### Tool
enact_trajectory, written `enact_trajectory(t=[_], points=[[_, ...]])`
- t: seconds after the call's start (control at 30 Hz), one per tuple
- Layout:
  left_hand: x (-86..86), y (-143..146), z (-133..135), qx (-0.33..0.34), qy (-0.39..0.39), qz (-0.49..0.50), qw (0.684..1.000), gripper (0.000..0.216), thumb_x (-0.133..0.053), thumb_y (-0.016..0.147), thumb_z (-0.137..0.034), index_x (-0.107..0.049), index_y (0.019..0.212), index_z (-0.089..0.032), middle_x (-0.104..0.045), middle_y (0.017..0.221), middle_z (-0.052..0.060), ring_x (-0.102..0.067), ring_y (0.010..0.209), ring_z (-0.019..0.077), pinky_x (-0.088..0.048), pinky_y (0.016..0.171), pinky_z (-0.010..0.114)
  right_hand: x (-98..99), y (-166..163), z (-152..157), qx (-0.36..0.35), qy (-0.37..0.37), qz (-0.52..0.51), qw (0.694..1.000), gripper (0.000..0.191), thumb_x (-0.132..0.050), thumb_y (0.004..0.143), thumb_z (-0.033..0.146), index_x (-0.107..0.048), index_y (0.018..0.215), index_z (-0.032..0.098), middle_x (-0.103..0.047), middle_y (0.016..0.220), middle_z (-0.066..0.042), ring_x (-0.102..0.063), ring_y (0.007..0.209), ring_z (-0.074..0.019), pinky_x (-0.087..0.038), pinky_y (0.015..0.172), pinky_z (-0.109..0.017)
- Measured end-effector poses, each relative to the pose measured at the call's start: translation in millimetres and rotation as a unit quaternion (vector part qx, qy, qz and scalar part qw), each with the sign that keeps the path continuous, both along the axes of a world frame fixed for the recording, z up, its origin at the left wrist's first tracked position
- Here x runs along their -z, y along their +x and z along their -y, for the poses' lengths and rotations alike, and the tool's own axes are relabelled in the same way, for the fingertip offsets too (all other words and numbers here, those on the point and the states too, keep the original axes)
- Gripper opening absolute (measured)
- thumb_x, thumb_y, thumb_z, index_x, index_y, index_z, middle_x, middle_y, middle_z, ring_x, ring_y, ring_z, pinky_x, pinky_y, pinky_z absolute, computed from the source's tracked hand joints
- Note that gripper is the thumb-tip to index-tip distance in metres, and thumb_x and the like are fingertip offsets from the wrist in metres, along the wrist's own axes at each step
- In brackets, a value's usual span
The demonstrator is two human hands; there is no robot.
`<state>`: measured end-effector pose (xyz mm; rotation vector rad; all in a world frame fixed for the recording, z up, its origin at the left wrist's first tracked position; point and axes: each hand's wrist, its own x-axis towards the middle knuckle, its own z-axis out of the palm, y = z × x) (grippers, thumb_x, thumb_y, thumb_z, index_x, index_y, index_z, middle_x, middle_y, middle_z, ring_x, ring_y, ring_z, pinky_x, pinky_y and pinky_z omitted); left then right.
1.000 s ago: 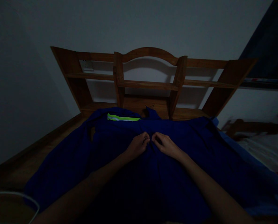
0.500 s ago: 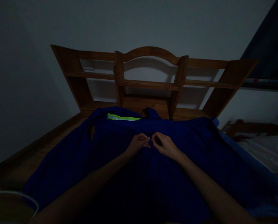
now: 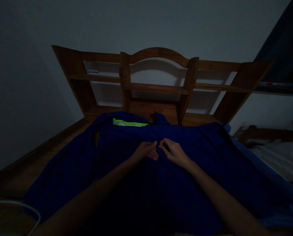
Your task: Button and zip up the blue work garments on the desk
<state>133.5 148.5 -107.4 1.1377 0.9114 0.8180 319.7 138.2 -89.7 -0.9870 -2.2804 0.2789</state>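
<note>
A dark blue work jacket (image 3: 190, 141) lies spread out before me, with a yellow-green and silver reflective strip (image 3: 130, 123) across its upper left part. Near the middle of its front, my left hand (image 3: 147, 150) pinches the cloth between thumb and forefinger, the other fingers bent below. Close beside it on the right, my right hand (image 3: 173, 151) is closed in a pinch on the same front edge. Only a small gap parts the fingertips. Whether a button or other fastener is between them is too dark to make out.
Behind the jacket stands a wooden headboard with shelves (image 3: 156, 88) against the wall. A pale cable (image 3: 25, 206) curves at the lower left. Light blue fabric (image 3: 249, 154) shows under the jacket's right side, and whitish bedding (image 3: 279, 157) lies farther right.
My left hand's lower fingers have curled and shifted slightly down along the cloth. My right hand's thumb and forefinger have drawn closer together. The jacket stays in place.
</note>
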Motion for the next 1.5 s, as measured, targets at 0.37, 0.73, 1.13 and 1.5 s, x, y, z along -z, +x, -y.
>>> enact_trajectory(t=[0.37,0.73,1.13,1.5], points=[[8.6,5,2,0.034,0.082,-0.041,0.995,0.046,-0.055,0.076,-0.056,-0.057,0.080,-0.010,-0.064,0.058,0.008,-0.060,0.045,0.0166,-0.048,0.047,0.026,-1.1,0,1,-0.043,-0.007,-0.009,0.999,0.013,-0.041,0.093,0.026,-0.052,0.094,0.020,-0.058,0.089,-0.003,-0.056,0.080,-0.0141,-0.041,0.072,-0.025],[9.7,4,2,0.019,0.089,-0.043,0.995,0.044,-0.052,0.075,-0.054,-0.054,0.071,-0.010,-0.063,0.054,0.008,-0.058,0.042,0.0158,-0.048,0.045,0.026,-3.7,-2,1,-0.049,-0.063,-0.057,0.995,0.011,-0.050,0.089,0.028,-0.056,0.089,0.019,-0.059,0.081,-0.001,-0.054,0.070,-0.0118,-0.040,0.064,-0.023],[8.1,3,2,0.023,0.063,-0.007,0.998,0.043,-0.057,0.073,-0.053,-0.052,0.074,-0.011,-0.063,0.054,0.009,-0.059,0.044,0.0166,-0.048,0.048,0.027,-0.2,-3,-2,-0.040,-0.079,-0.087,0.992,0.016,-0.049,0.089,0.031,-0.058,0.089,0.019,-0.060,0.079,-0.001,-0.054,0.068,-0.0115,-0.040,0.063,-0.023],[13.2,4,0,0.036,0.078,0.001,0.996,0.044,-0.055,0.074,-0.056,-0.047,0.077,-0.013,-0.063,0.056,0.007,-0.058,0.044,0.0145,-0.046,0.046,0.025,-1.3,-3,-5,-0.037,-0.067,-0.094,0.993,0.017,-0.045,0.092,0.032,-0.056,0.093,0.020,-0.061,0.088,-0.002,-0.057,0.080,-0.0140,-0.042,0.074,-0.026]])
